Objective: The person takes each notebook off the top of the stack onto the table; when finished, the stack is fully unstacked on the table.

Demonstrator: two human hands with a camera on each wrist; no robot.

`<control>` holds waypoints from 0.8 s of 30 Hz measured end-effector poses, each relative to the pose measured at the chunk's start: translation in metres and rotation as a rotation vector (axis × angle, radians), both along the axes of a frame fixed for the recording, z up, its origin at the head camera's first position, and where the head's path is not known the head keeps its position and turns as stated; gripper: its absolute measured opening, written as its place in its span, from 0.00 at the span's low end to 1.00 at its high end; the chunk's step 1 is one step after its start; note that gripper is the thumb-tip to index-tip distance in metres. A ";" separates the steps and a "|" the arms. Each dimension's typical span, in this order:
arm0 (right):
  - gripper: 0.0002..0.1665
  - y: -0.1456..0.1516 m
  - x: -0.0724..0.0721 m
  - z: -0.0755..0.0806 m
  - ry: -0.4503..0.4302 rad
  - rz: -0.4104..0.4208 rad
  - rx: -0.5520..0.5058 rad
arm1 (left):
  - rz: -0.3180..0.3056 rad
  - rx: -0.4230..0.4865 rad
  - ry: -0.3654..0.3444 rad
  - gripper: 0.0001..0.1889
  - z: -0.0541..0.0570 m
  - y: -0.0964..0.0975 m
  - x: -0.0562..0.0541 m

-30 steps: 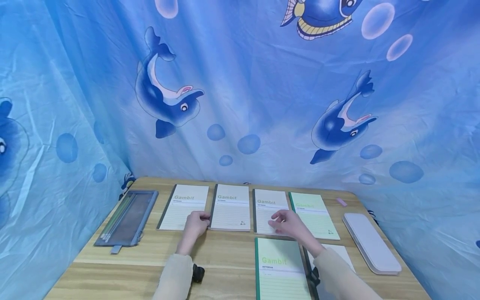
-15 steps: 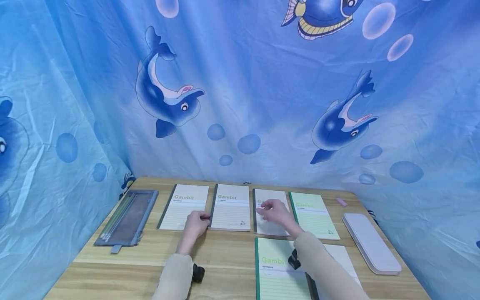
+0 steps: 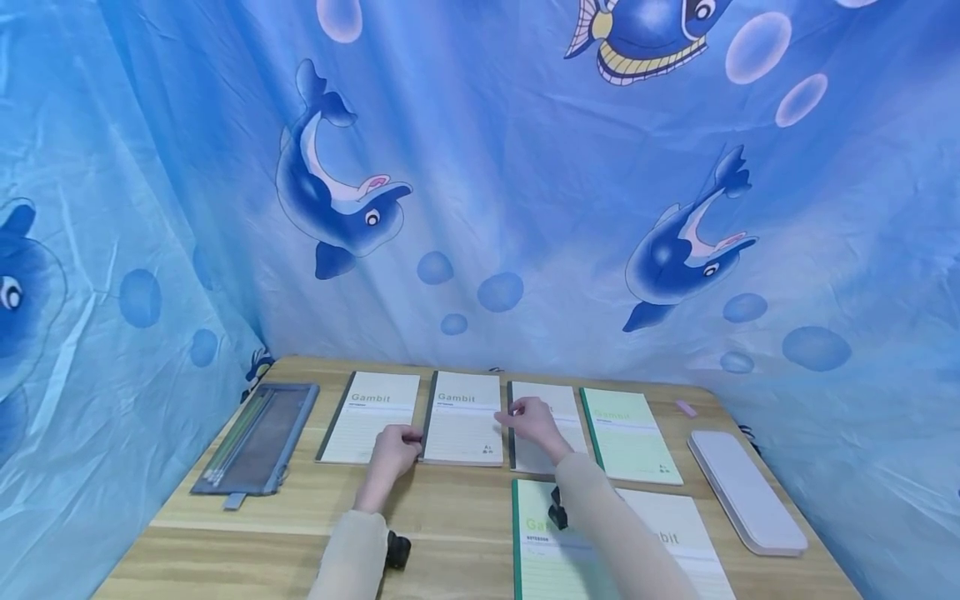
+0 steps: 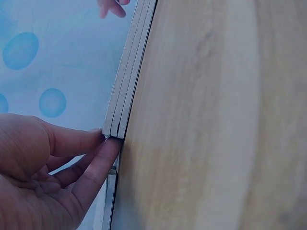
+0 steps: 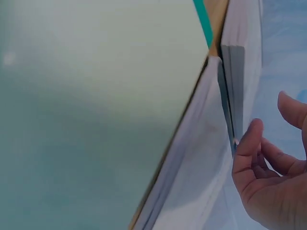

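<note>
In the head view, a short stack of white Gambit notebooks [image 3: 459,429] with dark spines lies second from the left in the back row. At its near left corner, my left hand [image 3: 394,457] pinches the stack between thumb and fingers; the left wrist view shows the page edges [image 4: 125,81] of several notebooks there. My right hand [image 3: 534,421] hovers over another white notebook [image 3: 567,417], fingertips right at the stack's right edge. Its fingers [image 5: 254,132] are loosely bent, the thumb apart, with nothing between them.
A white notebook [image 3: 382,421] lies to the left, a green one [image 3: 633,437] to the right. Nearer lie a green notebook [image 3: 543,567] and a white one [image 3: 686,537]. A mesh pencil pouch [image 3: 266,437], white case [image 3: 746,492] and pink eraser [image 3: 686,408] flank them.
My right hand has moved left across the third notebook to the right edge of the second stack. The left hand has stayed at its corner.
</note>
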State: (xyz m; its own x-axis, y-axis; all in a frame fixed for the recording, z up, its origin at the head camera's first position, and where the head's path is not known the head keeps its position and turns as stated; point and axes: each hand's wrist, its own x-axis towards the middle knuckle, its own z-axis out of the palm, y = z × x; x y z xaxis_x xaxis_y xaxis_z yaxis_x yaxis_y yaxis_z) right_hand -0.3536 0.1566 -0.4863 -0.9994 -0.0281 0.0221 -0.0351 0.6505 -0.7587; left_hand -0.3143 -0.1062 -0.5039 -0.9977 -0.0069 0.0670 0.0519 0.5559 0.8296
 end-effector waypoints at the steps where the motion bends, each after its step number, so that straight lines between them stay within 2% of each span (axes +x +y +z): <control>1: 0.23 -0.002 -0.001 -0.002 0.010 0.001 0.009 | -0.001 -0.003 0.005 0.13 0.000 0.000 0.000; 5: 0.17 -0.011 -0.003 -0.011 0.005 0.019 0.013 | 0.000 -0.008 0.014 0.12 -0.002 0.000 -0.001; 9: 0.22 -0.017 -0.002 -0.017 0.027 0.031 0.000 | -0.003 -0.005 0.007 0.13 -0.001 0.000 -0.001; 16: 0.18 -0.022 -0.003 -0.019 0.061 -0.005 0.056 | -0.002 0.002 0.009 0.12 0.001 0.001 0.000; 24: 0.15 -0.024 -0.001 -0.019 0.086 0.006 0.099 | 0.003 0.007 0.003 0.12 0.001 0.000 0.001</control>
State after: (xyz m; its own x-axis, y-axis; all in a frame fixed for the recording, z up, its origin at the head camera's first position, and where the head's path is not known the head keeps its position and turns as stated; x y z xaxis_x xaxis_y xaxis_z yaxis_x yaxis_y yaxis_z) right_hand -0.3547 0.1326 -0.5057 -0.9937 -0.0401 0.1043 -0.1011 0.7216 -0.6849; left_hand -0.3133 -0.1059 -0.5031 -0.9975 -0.0107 0.0695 0.0521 0.5503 0.8333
